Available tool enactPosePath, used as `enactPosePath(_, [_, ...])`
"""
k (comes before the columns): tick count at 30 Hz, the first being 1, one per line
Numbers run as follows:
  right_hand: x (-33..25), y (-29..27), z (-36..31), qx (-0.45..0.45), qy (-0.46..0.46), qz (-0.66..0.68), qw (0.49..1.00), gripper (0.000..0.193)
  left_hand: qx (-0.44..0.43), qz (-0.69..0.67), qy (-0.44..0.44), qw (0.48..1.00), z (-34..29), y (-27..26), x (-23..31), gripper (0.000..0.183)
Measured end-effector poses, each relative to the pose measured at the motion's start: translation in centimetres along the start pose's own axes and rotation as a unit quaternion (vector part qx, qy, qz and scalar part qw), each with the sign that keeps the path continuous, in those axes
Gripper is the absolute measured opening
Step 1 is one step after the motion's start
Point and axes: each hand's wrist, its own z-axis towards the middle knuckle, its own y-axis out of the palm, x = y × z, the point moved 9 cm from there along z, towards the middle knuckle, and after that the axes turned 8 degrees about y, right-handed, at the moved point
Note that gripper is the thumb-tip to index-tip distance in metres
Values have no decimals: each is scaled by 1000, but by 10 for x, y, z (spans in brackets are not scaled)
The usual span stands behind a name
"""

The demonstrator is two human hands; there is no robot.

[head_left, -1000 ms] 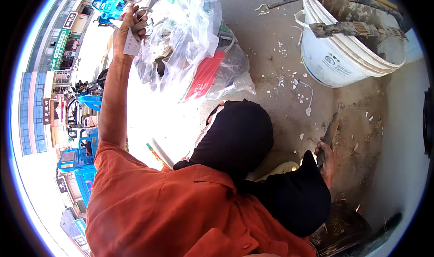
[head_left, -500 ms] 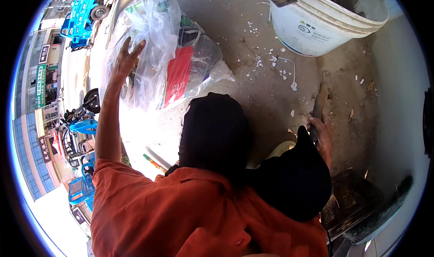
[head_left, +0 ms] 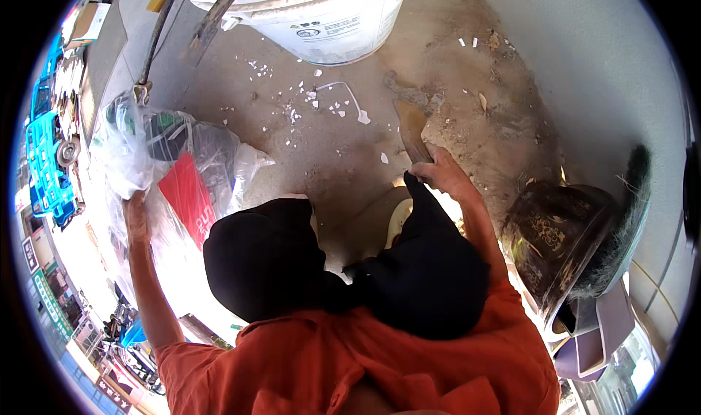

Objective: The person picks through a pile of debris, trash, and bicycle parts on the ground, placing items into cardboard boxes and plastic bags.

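My left hand is closed on the side of a clear plastic bag. The bag stands on the ground at the left, stuffed with dark, green and red items; a red panel shows through its film. The tips of that hand's fingers are hard to see in the bright plastic. At the right, my right hand grips the handle of a knife with a broad, rusty brown blade. Its blade points away from me, low over the dusty floor.
A white bucket stands at the far side, with a worn wooden stick at its rim. White chips litter the floor. On the right, a dark brown pot sits by the wall. Blue vehicles stand outside, left.
My view has swung to the right. My left hand went from spread fingers over the bag to a hold on its side. The knife stays in my right hand.
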Motion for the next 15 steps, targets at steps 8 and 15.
enactPosePath(8, [-20, -33, 11, 187, -107, -120, 969, 37, -19, -267, 5, 963, 9, -70, -12, 35])
enactPosePath(15, [-95, -146, 67, 245, -81, -207, 944, 34, -11, -302, -83, 950, 16, -10, -24, 36])
